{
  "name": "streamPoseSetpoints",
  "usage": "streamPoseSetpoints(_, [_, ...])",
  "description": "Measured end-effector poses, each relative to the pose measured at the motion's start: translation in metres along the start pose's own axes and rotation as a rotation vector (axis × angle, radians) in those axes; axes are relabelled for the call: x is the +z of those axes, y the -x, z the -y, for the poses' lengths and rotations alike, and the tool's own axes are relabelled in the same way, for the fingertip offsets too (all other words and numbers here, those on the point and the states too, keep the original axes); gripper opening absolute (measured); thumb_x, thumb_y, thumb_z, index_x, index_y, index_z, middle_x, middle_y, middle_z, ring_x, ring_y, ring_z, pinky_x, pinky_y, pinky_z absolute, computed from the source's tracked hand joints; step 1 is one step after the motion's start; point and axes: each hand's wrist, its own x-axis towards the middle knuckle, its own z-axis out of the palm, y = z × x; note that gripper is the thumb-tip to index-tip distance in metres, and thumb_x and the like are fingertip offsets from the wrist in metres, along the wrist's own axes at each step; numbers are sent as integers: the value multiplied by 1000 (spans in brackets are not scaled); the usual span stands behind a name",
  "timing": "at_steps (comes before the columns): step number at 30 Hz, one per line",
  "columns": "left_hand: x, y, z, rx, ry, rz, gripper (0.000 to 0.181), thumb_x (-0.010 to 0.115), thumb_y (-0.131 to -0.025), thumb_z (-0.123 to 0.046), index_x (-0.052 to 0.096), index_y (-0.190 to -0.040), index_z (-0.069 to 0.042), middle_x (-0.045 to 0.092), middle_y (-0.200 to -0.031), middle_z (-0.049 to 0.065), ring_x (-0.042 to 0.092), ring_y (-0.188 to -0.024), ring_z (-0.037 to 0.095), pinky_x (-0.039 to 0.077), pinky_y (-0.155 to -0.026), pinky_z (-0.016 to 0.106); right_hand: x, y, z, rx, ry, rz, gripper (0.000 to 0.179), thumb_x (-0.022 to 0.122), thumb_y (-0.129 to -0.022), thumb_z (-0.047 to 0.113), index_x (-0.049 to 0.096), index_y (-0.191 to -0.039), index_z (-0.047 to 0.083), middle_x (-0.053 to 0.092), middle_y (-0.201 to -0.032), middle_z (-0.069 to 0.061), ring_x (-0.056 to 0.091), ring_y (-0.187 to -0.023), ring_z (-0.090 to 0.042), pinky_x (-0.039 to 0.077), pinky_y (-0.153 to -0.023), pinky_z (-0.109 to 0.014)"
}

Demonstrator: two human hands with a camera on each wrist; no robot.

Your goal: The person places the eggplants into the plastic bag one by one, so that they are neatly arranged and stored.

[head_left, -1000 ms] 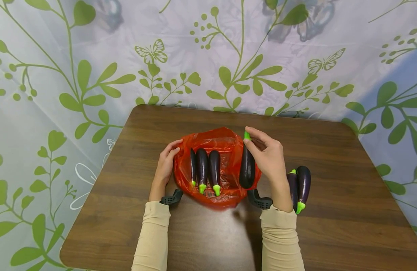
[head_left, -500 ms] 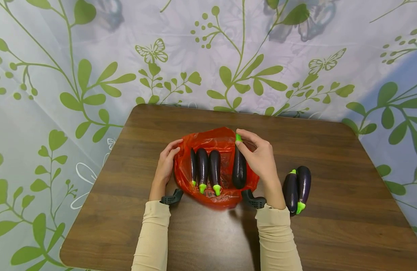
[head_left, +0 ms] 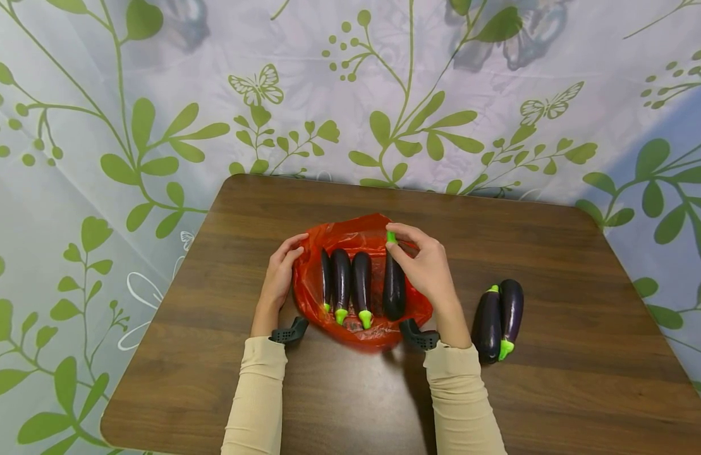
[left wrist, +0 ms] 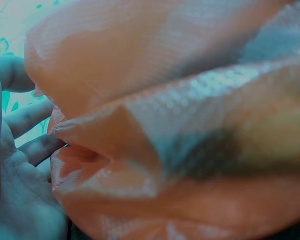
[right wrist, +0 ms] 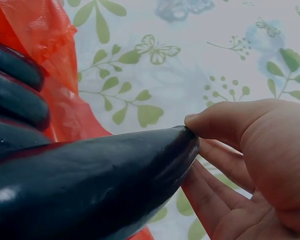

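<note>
A red plastic bag [head_left: 350, 235] lies spread wide on the table with 3 eggplants [head_left: 341, 284] side by side in it, green caps toward the person. My left hand [head_left: 277, 278] holds the bag's left edge, where the plastic puckers at the fingertips [left wrist: 42, 147] in the left wrist view. My right hand [head_left: 426, 265] pinches another eggplant [head_left: 394, 287] by its green stem end between thumb and fingers. This eggplant hangs inside the bag's right part, stem up and far, round end near the bag's front, beside the others.
Two more eggplants [head_left: 488, 325] lie together on the brown wooden table [head_left: 583, 354], right of the right forearm. A patterned cloth [head_left: 327, 88] with green leaves hangs behind the table. Black wrist mounts [head_left: 420, 335] sit close to the bag's front.
My right hand has moved left with its eggplant, from the bag's right edge to inside it, beside the other eggplants. The left hand has stayed at the bag's edge.
</note>
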Motion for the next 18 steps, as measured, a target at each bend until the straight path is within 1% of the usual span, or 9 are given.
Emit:
streamPoseSetpoints(7, [0, 1, -1, -4, -6, -5, 39, 49, -106, -24, 61, -141, -11, 58, -140, 7, 56, -120, 21, 46, -104, 32, 6, -2, -1, -2, 2, 24, 35, 72, -96, 12, 70, -131, 10, 70, -131, -10, 68, -118, -28, 55, -99, -48])
streamPoseSetpoints(15, [1, 1, -2, 1, 8, 0, 39, 48, -107, -21, 59, -142, -8, 58, -139, 9, 56, -119, 20, 47, -101, 28, 11, -3, -6, 20, 28, 47, 35, 72, -97, 12, 70, -131, 8, 71, -128, -10, 68, -119, -26, 56, -99, -45])
streamPoseSetpoints(18, [1, 1, -1, 4, 13, -1, 39, 48, -106, -20, 59, -141, -7, 58, -138, 9, 56, -118, 19, 47, -100, 26, 13, -4, -8, 23, 48, 54, 34, 72, -97, 13, 70, -131, 10, 71, -128, -9, 68, -119, -25, 56, -99, -44])
